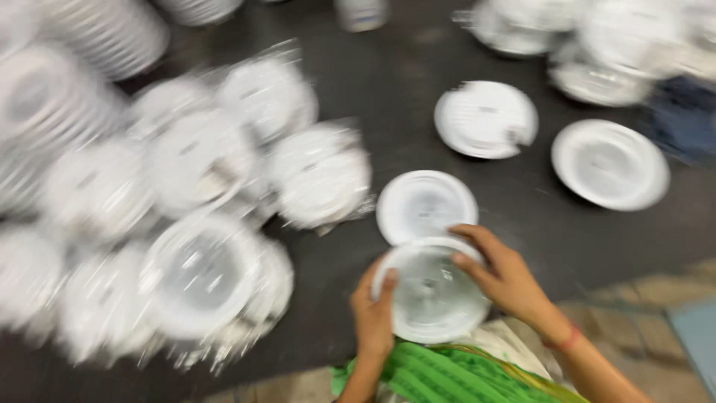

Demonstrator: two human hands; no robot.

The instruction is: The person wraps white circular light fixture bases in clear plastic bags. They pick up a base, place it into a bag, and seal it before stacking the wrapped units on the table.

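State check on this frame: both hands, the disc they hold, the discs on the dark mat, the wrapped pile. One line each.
left hand: gripping the held disc's left rim
right hand: fingers over its upper right rim
held disc: white, round, lifted, between both hands
loose discs: lying flat, unwrapped, apart
wrapped pile: in clear film, heaped, blurred
dark mat: flat under everything

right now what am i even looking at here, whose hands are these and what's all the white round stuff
This is one picture from a camera worn on a person's head, looking down at their own two bare hands. No machine is involved. The left hand and the right hand both hold a round white disc with a raised rim, one on each side of it. A second white disc lies just beyond it, on a dark surface. To the left is a heap of similar discs wrapped in clear plastic, and more loose ones lie to the right. The picture is blurred by motion, so finer detail cannot be made out.
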